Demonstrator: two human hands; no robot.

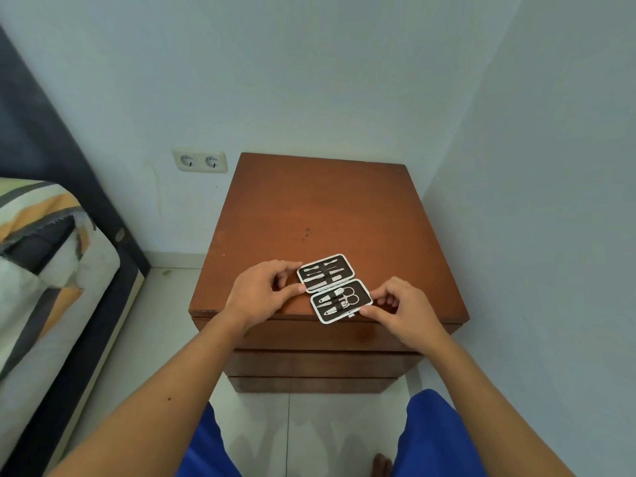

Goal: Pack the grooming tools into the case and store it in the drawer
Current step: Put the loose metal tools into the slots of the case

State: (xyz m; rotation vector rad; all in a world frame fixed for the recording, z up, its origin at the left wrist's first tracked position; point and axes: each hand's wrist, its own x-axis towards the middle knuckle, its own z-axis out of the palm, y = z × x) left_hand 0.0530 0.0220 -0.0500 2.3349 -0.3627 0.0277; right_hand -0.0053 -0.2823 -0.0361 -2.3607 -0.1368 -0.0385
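Note:
A small grooming case lies spread flat near the front edge of a brown wooden nightstand. Its dark lining has a pale rim. Several metal tools, scissors among them, sit under straps in both halves. My left hand pinches the left edge of the far half with thumb and fingers. My right hand grips the right corner of the near half. Below the top, three closed drawer fronts face me.
The nightstand stands in a corner, with a wall close on its right and behind it. A bed with striped bedding and a dark frame lies to the left. A double wall socket sits low on the back wall. White floor tiles lie below.

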